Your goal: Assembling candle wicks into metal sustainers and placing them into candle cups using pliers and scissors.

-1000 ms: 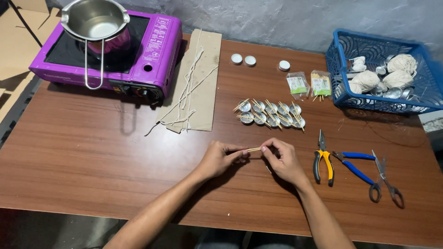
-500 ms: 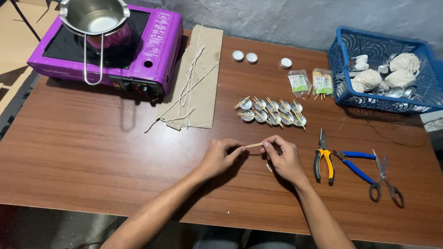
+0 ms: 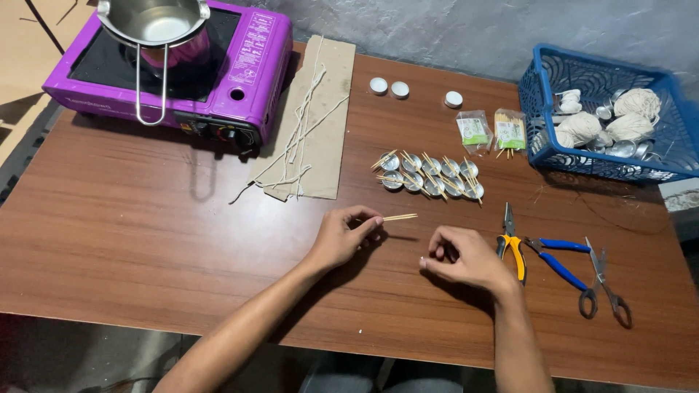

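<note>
My left hand (image 3: 344, 234) pinches one end of a thin wooden stick (image 3: 400, 217) that juts right, just above the brown table (image 3: 145, 218). My right hand (image 3: 464, 256) rests on the table a short way to the right of the stick, fingers curled; whether something small is in them I cannot tell. Beyond both hands lies a cluster of several small metal cups (image 3: 429, 175) with sticks laid across them.
Yellow-handled pliers (image 3: 511, 240) and blue-handled scissors (image 3: 582, 269) lie right of my right hand. A purple stove (image 3: 240, 80) with a steel pot (image 3: 156, 25) stands back left beside cardboard with wicks (image 3: 309, 124). A blue basket (image 3: 611, 116), two stick packets (image 3: 491, 131) and three white discs (image 3: 399, 89) sit behind.
My hands were together on the stick; now the right hand has let go and moved right and down, while the left hand keeps the stick.
</note>
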